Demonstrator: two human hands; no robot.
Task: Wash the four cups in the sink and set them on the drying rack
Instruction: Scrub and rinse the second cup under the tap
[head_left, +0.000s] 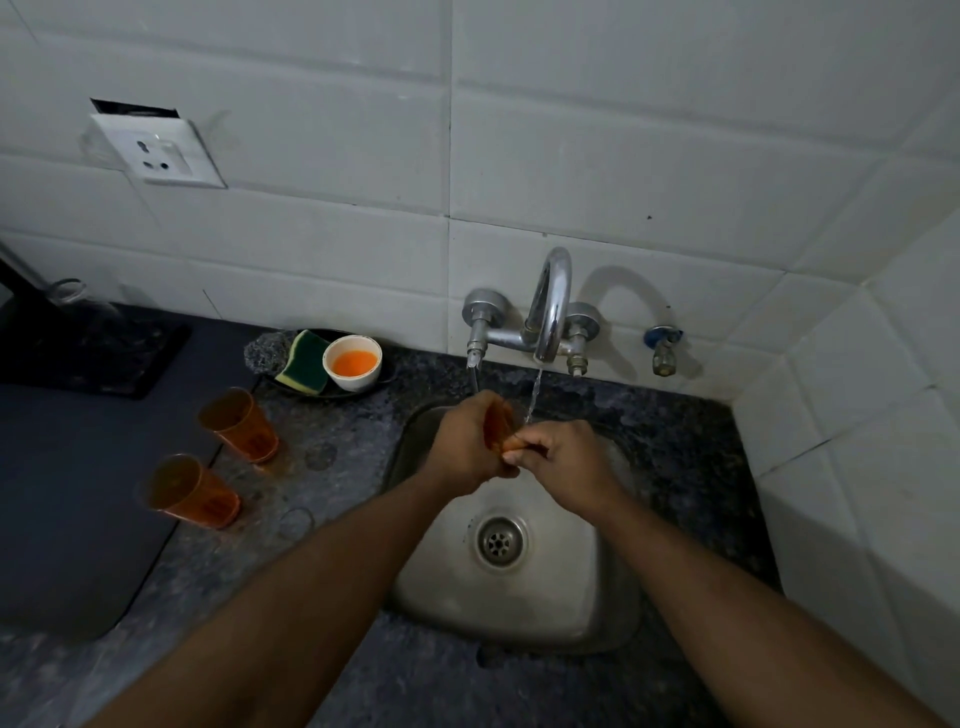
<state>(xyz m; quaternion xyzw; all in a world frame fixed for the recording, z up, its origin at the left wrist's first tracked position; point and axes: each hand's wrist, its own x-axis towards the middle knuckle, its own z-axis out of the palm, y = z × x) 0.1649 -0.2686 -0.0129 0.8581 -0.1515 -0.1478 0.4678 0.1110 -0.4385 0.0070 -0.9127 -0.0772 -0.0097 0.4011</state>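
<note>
My left hand (467, 441) gripped a translucent orange plastic cup (497, 423) over the steel sink (587, 613). My right hand (563, 457) pinched its rim under running water (534, 395).

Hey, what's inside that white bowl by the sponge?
The white bowl holds an orange liquid, partway up. Whether anything lies beneath its surface cannot be seen. The sponge leans beside it, outside the bowl.

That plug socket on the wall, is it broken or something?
It looks loose. The socket sits crooked on the tiles, and a dark open gap shows in the wall above it, so its plate does not cover the hole. Whether it still works cannot be told.
</note>
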